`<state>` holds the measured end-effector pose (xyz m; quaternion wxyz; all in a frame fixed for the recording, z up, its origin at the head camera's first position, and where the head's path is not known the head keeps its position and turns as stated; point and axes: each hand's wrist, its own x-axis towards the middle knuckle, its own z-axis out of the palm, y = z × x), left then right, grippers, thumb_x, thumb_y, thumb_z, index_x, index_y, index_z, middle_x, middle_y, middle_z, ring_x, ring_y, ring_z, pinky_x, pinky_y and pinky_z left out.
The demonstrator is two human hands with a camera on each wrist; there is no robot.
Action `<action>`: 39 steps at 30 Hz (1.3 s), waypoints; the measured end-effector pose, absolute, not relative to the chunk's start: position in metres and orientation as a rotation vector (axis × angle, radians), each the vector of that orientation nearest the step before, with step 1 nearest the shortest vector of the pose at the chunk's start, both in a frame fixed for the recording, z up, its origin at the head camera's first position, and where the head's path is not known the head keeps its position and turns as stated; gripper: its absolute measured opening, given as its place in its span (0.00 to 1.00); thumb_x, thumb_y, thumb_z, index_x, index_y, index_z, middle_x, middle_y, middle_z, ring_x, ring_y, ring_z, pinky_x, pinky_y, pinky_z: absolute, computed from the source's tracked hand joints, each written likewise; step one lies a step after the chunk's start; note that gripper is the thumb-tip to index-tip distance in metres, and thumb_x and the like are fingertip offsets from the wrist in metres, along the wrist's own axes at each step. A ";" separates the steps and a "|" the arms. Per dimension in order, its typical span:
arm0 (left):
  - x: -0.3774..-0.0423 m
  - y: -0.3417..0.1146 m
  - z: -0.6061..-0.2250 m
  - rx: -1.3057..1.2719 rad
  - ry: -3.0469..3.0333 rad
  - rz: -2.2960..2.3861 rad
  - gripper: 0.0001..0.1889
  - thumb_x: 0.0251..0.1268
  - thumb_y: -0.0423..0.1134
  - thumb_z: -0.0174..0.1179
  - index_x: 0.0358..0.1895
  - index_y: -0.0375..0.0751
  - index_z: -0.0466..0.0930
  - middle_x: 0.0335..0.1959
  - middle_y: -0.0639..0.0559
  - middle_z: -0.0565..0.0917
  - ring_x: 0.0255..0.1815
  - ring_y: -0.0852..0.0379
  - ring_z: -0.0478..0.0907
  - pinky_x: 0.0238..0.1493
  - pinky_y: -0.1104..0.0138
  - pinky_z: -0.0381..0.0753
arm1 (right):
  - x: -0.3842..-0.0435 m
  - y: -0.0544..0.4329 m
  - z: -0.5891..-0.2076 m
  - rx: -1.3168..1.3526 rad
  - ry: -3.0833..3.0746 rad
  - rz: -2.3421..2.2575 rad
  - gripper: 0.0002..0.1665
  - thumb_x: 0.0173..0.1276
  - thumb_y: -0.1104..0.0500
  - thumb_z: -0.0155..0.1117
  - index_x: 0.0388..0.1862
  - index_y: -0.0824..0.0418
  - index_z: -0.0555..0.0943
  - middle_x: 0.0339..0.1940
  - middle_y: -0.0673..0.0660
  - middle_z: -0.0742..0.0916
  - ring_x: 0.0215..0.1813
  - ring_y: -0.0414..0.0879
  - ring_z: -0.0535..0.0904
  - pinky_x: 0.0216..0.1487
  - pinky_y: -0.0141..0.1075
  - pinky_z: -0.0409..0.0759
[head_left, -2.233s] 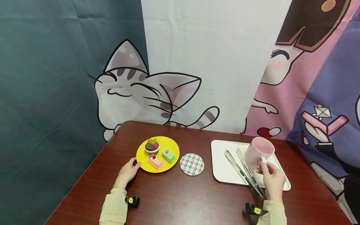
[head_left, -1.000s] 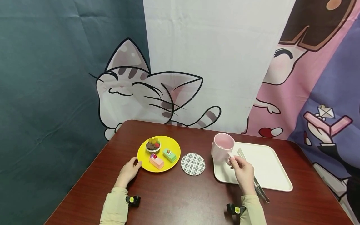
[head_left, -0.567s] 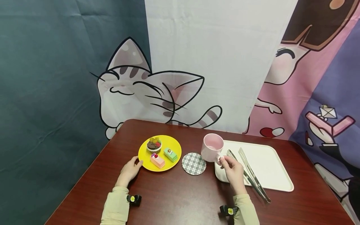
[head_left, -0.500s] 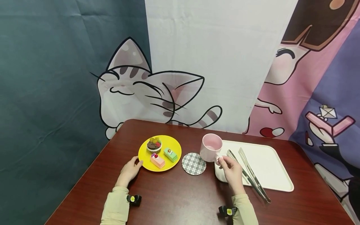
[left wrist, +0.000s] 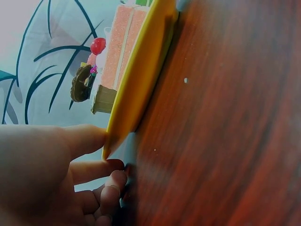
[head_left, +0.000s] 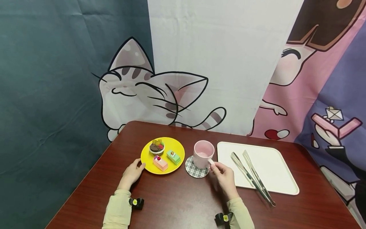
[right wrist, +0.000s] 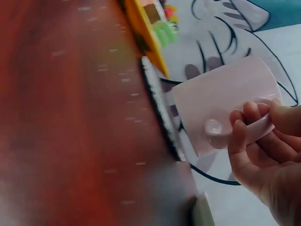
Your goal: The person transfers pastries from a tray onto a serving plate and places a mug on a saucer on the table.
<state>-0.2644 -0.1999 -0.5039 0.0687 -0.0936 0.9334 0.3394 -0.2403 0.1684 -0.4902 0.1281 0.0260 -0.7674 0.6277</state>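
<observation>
My right hand [head_left: 224, 178] grips a pink mug [head_left: 203, 152] by its handle. The mug hangs upright over a round checked coaster [head_left: 195, 172], and the right wrist view shows a narrow gap between the mug's base and the coaster [right wrist: 162, 110]. At the near left rim of a yellow plate [head_left: 178, 148], my left hand [head_left: 131, 175] pinches the edge, thumb on top and fingers below in the left wrist view. On that plate sit a chocolate-topped cup dessert [head_left: 156, 148], a pink cake slice [head_left: 160, 163] and a green cake slice [head_left: 173, 157].
A white tray [head_left: 274, 165] lies to the right of the coaster. Metal tongs [head_left: 251, 175] rest across it, their end reaching past its near edge onto the dark red table [head_left: 171, 203]. A printed curtain [head_left: 177, 38] hangs behind the table.
My right hand has carried the mug leftward from above the tray to over the coaster, and lowered it. The left hand stays on the plate's rim. The tongs lie uncovered now.
</observation>
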 end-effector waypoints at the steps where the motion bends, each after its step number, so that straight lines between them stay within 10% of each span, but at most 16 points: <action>1: -0.264 -0.199 -0.504 -0.283 2.810 1.021 0.29 0.73 0.49 0.47 0.70 0.34 0.62 0.39 0.40 0.78 0.42 0.46 0.74 0.52 0.48 0.72 | -0.240 0.168 -0.492 0.077 -2.247 1.834 0.11 0.67 0.66 0.62 0.40 0.76 0.83 0.27 0.64 0.87 0.27 0.35 0.79 0.32 0.29 0.81; 39: -0.264 -0.188 -0.516 -0.275 2.796 1.073 0.29 0.73 0.48 0.48 0.69 0.33 0.64 0.38 0.41 0.79 0.39 0.48 0.74 0.50 0.49 0.74 | -0.242 0.188 -0.507 0.159 -2.552 1.882 0.14 0.73 0.58 0.55 0.39 0.69 0.80 0.35 0.65 0.85 0.35 0.43 0.79 0.35 0.35 0.80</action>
